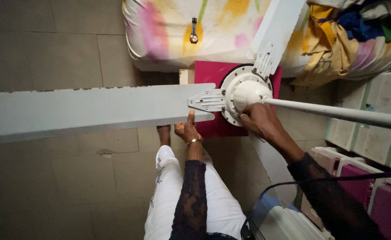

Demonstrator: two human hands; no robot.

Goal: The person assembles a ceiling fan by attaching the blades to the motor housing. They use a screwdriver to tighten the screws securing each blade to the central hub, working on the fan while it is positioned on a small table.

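Left hand [187,130] presses flat, fingers open, under the blade [93,109]; right hand [258,120] grips the motor hub [248,94]. Best keep the blade level while the right steadies the hub.

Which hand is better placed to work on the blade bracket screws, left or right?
Left, probably. The left hand rests at the blade edge just below the bracket. The right hand is wrapped on the motor hub beside the rod, apparently steadying the fan.
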